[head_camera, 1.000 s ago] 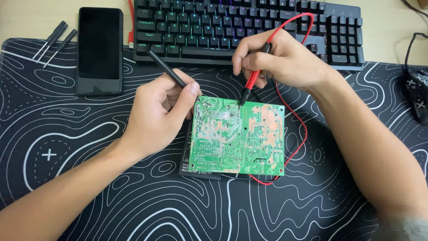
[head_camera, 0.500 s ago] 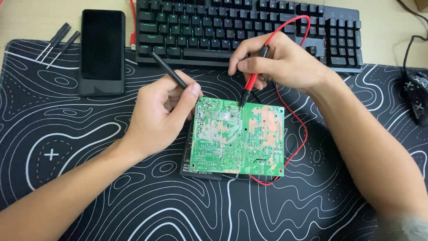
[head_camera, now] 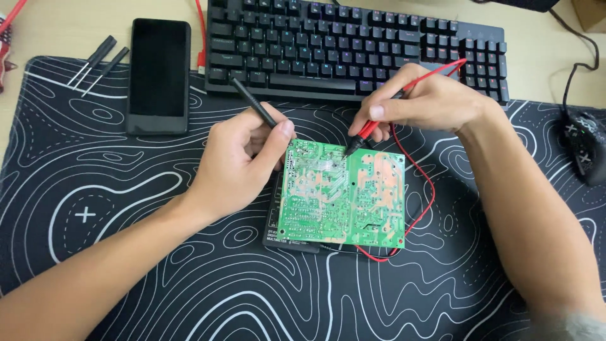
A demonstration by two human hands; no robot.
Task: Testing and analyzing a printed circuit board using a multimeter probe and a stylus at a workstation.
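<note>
A: What is held in each hand?

B: A black probe (head_camera: 252,104) is pinched in the left hand (head_camera: 243,161), fingers closed round it, thumb pressed at the upper left corner of the green circuit board (head_camera: 341,192). A red probe (head_camera: 361,136) is gripped in the right hand (head_camera: 420,104), fingers curled shut, its tip set down on the solder side of the board near the top edge.

A: Where is the board placed?

B: It is laid between the two hands, solder side up, on top of a dark multimeter (head_camera: 287,237), of which only the lower left part is seen. The red lead (head_camera: 429,189) is looped round the board's right side and back under it.

A: How far is the probing judged to be?

B: One point is contacted by the red tip. Whether the black tip is on the board cannot be told, since it is hidden by the left hand. No reading can be seen, as the meter is covered, so most of the board is judged untested.

A: And beyond the hands?

B: A keyboard (head_camera: 353,47) is set just past them, a phone (head_camera: 158,76) beyond the left hand, a mouse (head_camera: 587,145) out past the right.
</note>
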